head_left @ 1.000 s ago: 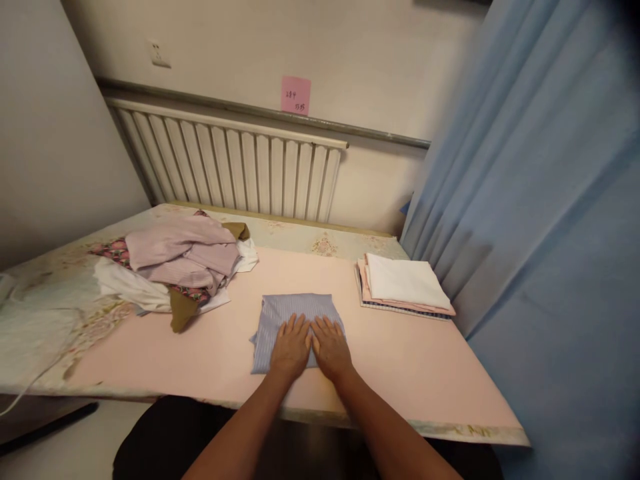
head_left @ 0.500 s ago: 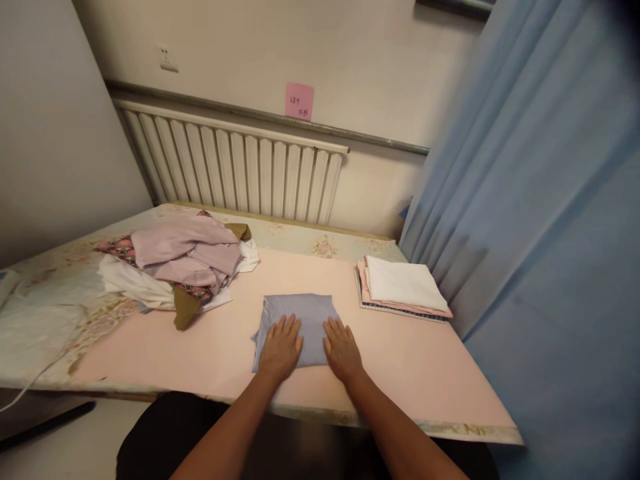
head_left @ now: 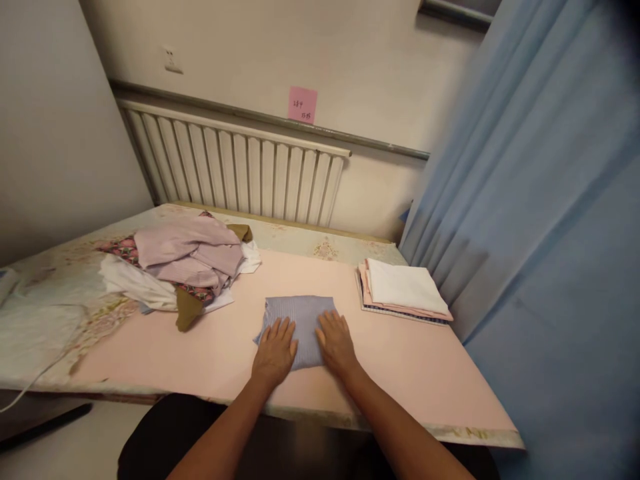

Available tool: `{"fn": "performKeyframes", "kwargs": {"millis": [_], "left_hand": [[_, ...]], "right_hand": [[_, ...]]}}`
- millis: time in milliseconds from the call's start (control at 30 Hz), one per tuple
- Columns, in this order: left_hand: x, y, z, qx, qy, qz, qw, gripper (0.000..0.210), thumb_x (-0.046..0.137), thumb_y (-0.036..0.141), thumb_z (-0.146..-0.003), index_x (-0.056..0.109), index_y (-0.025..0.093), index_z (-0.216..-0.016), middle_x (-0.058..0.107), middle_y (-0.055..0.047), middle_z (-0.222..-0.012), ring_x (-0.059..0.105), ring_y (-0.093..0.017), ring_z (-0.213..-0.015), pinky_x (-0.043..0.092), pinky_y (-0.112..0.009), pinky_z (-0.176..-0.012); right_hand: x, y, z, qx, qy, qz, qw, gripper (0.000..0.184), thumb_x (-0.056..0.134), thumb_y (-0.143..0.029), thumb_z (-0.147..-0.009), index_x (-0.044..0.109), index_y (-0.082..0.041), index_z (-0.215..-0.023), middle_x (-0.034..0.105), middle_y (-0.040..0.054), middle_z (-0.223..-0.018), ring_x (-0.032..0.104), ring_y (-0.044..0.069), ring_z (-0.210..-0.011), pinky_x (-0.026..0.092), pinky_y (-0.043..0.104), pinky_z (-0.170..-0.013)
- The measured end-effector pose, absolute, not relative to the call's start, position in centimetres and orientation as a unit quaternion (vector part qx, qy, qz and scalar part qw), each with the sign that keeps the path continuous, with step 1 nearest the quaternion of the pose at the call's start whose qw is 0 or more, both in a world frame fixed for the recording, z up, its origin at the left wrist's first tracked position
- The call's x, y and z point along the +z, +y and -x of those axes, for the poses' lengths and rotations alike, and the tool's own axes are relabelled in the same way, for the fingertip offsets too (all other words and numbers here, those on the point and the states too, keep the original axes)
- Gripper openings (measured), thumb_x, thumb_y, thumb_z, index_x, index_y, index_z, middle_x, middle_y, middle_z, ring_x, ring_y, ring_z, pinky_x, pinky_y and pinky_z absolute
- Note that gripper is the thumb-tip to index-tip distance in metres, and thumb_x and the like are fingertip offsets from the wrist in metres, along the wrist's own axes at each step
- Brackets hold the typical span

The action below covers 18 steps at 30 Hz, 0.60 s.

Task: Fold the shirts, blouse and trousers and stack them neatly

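A folded blue-grey striped garment (head_left: 303, 327) lies on the pink mat (head_left: 210, 360) near the table's front edge. Flat on its lower left part rests my left hand (head_left: 275, 348), fingers stretched out. My right hand (head_left: 336, 340) lies open on the garment's right side, fingers pointing away from me. Neither hand grips anything. Each hand covers part of the cloth beneath it.
On the left sits a loose heap of clothes (head_left: 190, 253), mauve, white, olive and patterned. A stack of folded clothes (head_left: 407, 288) with white on top lies to the right. A blue curtain (head_left: 500, 200) hangs along the right edge; a radiator (head_left: 240, 167) stands behind.
My left hand has slid slightly left and toward me on the garment. My right hand has moved a little left and away from me. The garment stays folded in place.
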<state>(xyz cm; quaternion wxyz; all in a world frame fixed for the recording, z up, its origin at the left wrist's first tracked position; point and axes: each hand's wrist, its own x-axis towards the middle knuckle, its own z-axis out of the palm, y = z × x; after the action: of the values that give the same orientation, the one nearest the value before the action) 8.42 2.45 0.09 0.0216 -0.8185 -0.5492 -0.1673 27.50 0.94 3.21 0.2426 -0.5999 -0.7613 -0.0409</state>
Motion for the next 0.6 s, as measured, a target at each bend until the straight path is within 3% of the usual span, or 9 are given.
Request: {"fn": "performKeyframes", "kwargs": {"millis": [233, 600], "left_hand": [[-0.2, 2.6, -8.0, -0.138, -0.544, 0.828, 0.014, 0.053, 0.036, 0.024, -0.091, 0.041, 0.02, -0.143, 0.039, -0.007, -0.151, 0.027, -0.027, -0.142, 0.024, -0.046, -0.112], [-0.2, 2.6, -8.1, -0.181, -0.617, 0.766, 0.024, 0.051, 0.032, 0.035, -0.094, 0.044, 0.018, -0.141, 0.038, -0.009, -0.151, 0.025, -0.03, -0.142, 0.022, -0.053, -0.112]], "right_hand": [[1.5, 1.5, -21.8, 0.008, -0.821, 0.525, 0.225, 0.043, 0.04, -0.037, -0.098, 0.044, -0.026, -0.14, 0.047, 0.0052, -0.144, 0.033, 0.021, -0.138, 0.021, 0.045, -0.114], [-0.2, 1.3, -27.6, -0.037, -0.758, 0.618, 0.205, 0.039, 0.042, -0.029, -0.096, 0.052, -0.022, -0.133, 0.045, 0.0092, -0.145, 0.032, 0.026, -0.138, 0.02, 0.049, -0.113]]}}
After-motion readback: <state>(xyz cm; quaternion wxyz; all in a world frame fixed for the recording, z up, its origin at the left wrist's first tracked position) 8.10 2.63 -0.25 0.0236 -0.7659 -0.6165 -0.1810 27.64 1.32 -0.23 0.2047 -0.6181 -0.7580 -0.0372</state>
